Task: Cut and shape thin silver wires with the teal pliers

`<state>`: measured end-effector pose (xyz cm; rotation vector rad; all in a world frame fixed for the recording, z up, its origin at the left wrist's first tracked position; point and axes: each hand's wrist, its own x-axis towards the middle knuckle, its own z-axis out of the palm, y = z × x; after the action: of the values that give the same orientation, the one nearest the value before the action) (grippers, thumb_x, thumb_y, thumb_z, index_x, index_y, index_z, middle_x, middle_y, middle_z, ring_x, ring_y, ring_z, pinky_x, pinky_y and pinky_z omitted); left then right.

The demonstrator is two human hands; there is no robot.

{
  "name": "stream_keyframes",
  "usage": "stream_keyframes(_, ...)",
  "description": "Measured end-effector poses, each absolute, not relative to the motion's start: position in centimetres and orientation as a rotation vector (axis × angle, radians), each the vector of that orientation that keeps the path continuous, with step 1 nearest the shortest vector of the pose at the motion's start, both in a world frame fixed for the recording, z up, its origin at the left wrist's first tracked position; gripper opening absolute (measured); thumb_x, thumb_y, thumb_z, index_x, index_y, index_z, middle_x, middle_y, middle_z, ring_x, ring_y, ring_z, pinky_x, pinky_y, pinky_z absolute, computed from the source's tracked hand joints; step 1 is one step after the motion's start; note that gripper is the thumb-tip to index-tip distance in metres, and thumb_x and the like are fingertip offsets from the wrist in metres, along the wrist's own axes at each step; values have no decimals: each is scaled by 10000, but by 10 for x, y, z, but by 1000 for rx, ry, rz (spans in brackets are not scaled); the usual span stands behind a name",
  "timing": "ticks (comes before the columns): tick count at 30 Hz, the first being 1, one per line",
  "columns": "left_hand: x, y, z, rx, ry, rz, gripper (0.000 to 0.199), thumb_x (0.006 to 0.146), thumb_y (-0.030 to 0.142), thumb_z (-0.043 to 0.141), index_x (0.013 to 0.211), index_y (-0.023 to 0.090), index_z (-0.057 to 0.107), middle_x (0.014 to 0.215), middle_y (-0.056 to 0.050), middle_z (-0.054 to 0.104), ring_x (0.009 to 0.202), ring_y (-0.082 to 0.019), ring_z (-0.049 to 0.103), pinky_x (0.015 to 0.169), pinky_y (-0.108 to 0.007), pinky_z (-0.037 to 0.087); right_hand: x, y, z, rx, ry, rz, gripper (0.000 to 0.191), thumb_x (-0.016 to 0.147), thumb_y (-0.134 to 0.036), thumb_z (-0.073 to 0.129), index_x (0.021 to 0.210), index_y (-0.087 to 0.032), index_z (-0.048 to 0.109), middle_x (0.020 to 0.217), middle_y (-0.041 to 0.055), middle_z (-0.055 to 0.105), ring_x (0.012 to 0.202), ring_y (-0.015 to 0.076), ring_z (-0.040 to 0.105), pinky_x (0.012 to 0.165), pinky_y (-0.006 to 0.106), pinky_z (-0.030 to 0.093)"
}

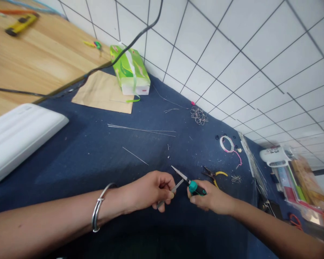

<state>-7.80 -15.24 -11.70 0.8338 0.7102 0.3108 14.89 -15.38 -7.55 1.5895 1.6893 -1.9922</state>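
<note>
My left hand (pixel 158 190), with a silver bangle on its wrist, pinches a thin grey metal strip (pixel 177 186) that points up to the right. In my right hand (pixel 212 198) are long-nose pliers (pixel 196 187) with teal and black handles, their slim jaws pointing up to the left. The strip's far end meets or overlaps the jaws; whether they grip it I cannot tell. Just beyond my right hand lie small pliers (pixel 220 173) with yellow handles. Several straight thin wires (pixel 142 128) rest on the dark blue cloth (pixel 97 158), with a single wire (pixel 135 155) nearer my left hand.
A tangled wire coil (pixel 199 116) and a white ring-shaped spool (pixel 226 144) lie towards the tiled wall (pixel 232 46). At the back stands a green tissue pack (pixel 131 70) beside brown paper (pixel 99 91). A white device (pixel 24 133) is at left; a black cable (pixel 135 39) crosses above.
</note>
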Motion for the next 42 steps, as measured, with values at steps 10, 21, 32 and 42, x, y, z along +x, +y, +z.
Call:
stream_keyframes(10, -79, -153, -119, 812, 651, 355, 130, 717, 201, 573, 832, 146, 548, 670, 19, 587, 507, -85, 561, 465, -191, 367, 148, -154, -72, 1683, 1647, -1966, 209, 743, -329, 597, 852, -179, 500, 628, -55, 434, 503, 64, 421, 482, 192, 380)
stream_keyframes(21, -80, -153, -117, 832, 641, 358, 119, 734, 214, 566, 831, 153, 537, 693, 23, 584, 522, -80, 558, 485, -193, 359, 142, -170, -76, 1847, 2069, -1601, 157, 770, -306, 559, 737, -176, 478, 635, -41, 435, 595, 90, 394, 569, 211, 352)
stream_keyframes(32, -77, -155, -116, 872, 619, 414, 135, 742, 232, 578, 850, 157, 548, 710, 23, 583, 544, -82, 549, 542, -216, 386, 154, -166, -67, 1753, 1579, -2311, 300, 761, -397, 587, 940, -173, 497, 692, -26, 486, 571, 93, 471, 574, 240, 400)
stream_keyframes(42, -77, -149, -112, 1085, 650, 642, 152, 799, 295, 555, 814, 144, 561, 766, -32, 621, 725, -134, 573, 687, -265, 438, 166, -166, -57, 1993, 2438, -910, 363, 764, -312, 550, 1102, -208, 467, 999, 62, 531, 892, 206, 495, 802, 371, 397)
